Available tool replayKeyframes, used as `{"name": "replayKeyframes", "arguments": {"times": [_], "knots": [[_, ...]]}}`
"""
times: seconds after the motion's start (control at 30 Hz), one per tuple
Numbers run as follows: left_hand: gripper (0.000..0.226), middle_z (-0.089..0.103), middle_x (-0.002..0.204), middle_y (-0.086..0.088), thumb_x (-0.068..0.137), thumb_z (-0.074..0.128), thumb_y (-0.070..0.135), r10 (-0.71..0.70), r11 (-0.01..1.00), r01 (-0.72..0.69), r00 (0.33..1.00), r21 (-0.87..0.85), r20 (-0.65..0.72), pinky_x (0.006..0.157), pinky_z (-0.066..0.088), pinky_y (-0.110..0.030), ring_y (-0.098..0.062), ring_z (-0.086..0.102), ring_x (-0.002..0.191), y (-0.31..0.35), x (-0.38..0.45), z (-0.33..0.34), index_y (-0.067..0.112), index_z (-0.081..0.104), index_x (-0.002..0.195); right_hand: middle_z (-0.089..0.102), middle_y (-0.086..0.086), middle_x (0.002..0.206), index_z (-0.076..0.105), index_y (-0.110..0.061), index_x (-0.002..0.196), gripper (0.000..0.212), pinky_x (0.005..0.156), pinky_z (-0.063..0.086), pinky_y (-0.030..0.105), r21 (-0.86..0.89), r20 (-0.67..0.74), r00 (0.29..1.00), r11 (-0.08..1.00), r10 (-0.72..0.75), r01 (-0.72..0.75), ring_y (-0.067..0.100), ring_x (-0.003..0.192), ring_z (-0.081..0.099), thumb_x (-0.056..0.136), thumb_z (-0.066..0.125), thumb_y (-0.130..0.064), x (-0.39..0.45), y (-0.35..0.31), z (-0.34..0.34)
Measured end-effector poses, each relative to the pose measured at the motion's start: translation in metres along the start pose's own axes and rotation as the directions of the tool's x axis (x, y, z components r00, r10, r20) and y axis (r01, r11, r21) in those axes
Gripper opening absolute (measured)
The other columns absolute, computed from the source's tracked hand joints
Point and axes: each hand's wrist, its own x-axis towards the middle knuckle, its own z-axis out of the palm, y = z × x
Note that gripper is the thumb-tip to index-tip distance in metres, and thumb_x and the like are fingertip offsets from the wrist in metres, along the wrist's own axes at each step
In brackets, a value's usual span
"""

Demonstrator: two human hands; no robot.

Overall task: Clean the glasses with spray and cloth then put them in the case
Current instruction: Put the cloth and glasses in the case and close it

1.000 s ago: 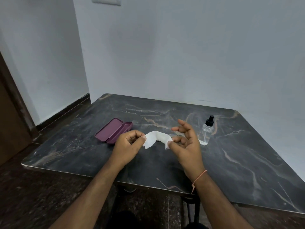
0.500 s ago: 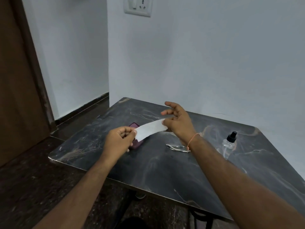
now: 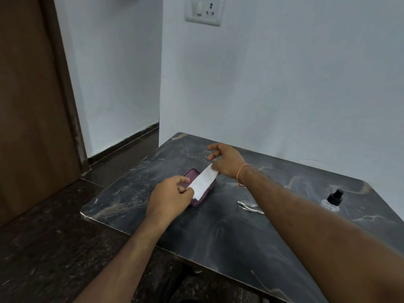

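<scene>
A folded white cloth [image 3: 202,182] is stretched between both hands, just above the purple glasses case [image 3: 203,196] on the dark marble table [image 3: 229,232]. My left hand [image 3: 169,199] pinches the cloth's near end. My right hand [image 3: 225,160] pinches its far end, with the other fingers spread. The glasses [image 3: 249,207] lie folded on the table to the right of the case, partly hidden by my right forearm. A clear spray bottle with a black cap [image 3: 333,200] stands at the right. Most of the case is hidden behind the cloth and my left hand.
The table's left corner [image 3: 84,214] is near my left hand. A brown door [image 3: 32,106] stands at the far left. White walls meet behind the table, with a socket plate [image 3: 204,9] high up. Dark floor surrounds the table.
Both hands have carried the cloth leftward and lower, over the case, and pulled it out flat. My view has swung left; the bottle now sits at the right edge.
</scene>
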Motion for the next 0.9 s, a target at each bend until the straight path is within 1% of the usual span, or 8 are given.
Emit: {"name": "replayKeyframes", "arguments": {"times": [0.07,0.13,0.2,0.37,0.57,0.7,0.83,0.9], "knots": [[0.034,0.078,0.079,0.014,0.093,0.073,0.036,-0.027,0.998,0.025,0.999,0.058,0.033,0.073,0.057,-0.028,-0.005,0.074,0.081,0.0,0.002,0.001,0.037,0.073,0.128,0.072,-0.002,0.107,0.063,-0.023,0.135,0.061,0.085,0.062,0.035,-0.109,0.036,0.999,0.994,-0.004,0.008,0.019,0.104,0.067,0.084,0.067,0.01,0.004,-0.001,0.004],[0.037,0.077,0.083,0.014,0.093,0.073,0.039,-0.048,0.991,0.04,0.997,0.127,0.057,0.083,0.064,-0.036,-0.008,0.074,0.085,-0.003,0.004,0.002,0.038,0.073,0.13,0.073,-0.003,0.109,0.062,-0.022,0.137,0.06,0.088,0.049,0.026,-0.207,0.068,0.998,0.978,-0.001,0.015,0.017,0.108,0.065,0.085,0.067,0.008,0.005,-0.002,0.006],[0.04,0.076,0.086,0.016,0.091,0.073,0.043,-0.053,0.982,0.04,0.996,0.182,0.07,0.089,0.064,-0.04,-0.011,0.074,0.09,-0.004,0.004,0.002,0.039,0.072,0.131,0.072,-0.006,0.108,0.061,-0.022,0.139,0.061,0.089,0.045,0.024,-0.263,0.094,0.995,0.965,0.014,0.011,0.017,0.111,0.065,0.085,0.066,0.008,0.005,-0.002,0.008],[0.049,0.078,0.098,0.013,0.085,0.072,0.048,-0.032,0.963,0.016,0.998,0.269,0.056,0.092,0.063,-0.04,-0.016,0.074,0.098,-0.005,0.005,0.001,0.04,0.07,0.133,0.072,-0.005,0.115,0.057,-0.024,0.143,0.064,0.09,0.053,0.027,-0.365,0.141,0.989,0.931,0.034,0.02,0.019,0.112,0.066,0.086,0.063,0.006,0.0,0.0,0.017],[0.056,0.074,0.093,0.017,0.084,0.081,0.043,0.039,0.93,-0.059,0.997,0.362,0.062,0.086,0.063,-0.039,-0.01,0.072,0.093,-0.005,0.008,-0.005,0.038,0.066,0.138,0.072,-0.003,0.111,0.053,-0.027,0.148,0.074,0.093,0.062,0.035,-0.423,0.19,0.978,0.906,0.088,0.001,0.02,0.105,0.069,0.083,0.07,0.005,-0.003,0.001,0.02],[0.073,0.058,0.126,0.011,0.079,0.089,0.045,0.045,0.935,-0.046,0.999,0.351,0.013,0.091,0.063,-0.04,-0.015,0.067,0.103,-0.009,0.008,-0.008,0.035,0.057,0.144,0.071,-0.002,0.108,0.054,-0.026,0.147,0.08,0.074,0.057,0.025,-0.414,0.208,0.974,0.91,0.095,0.0,0.02,0.099,0.069,0.077,0.077,0.004,-0.008,0.004,0.014],[0.077,0.045,0.145,0.005,0.087,0.087,0.048,0.071,0.962,-0.053,0.996,0.27,-0.058,0.086,0.054,-0.03,-0.013,0.059,0.102,-0.017,0.001,-0.006,0.033,0.048,0.151,0.065,-0.004,0.102,0.056,-0.024,0.146,0.079,0.083,0.054,0.03,-0.429,0.189,0.979,0.903,0.076,0.013,0.019,0.096,0.065,0.076,0.089,-0.007,-0.015,0.013,0.011],[0.074,0.042,0.151,0.005,0.092,0.082,0.053,0.088,0.97,-0.066,0.992,0.233,-0.086,0.089,0.054,-0.03,-0.012,0.06,0.108,-0.02,-0.002,-0.006,0.038,0.047,0.155,0.065,-0.004,0.104,0.058,-0.024,0.143,0.076,0.083,0.051,0.027,-0.402,0.174,0.982,0.916,0.075,0.001,0.017,0.095,0.064,0.077,0.093,-0.014,-0.019,0.019,0.008]]}}
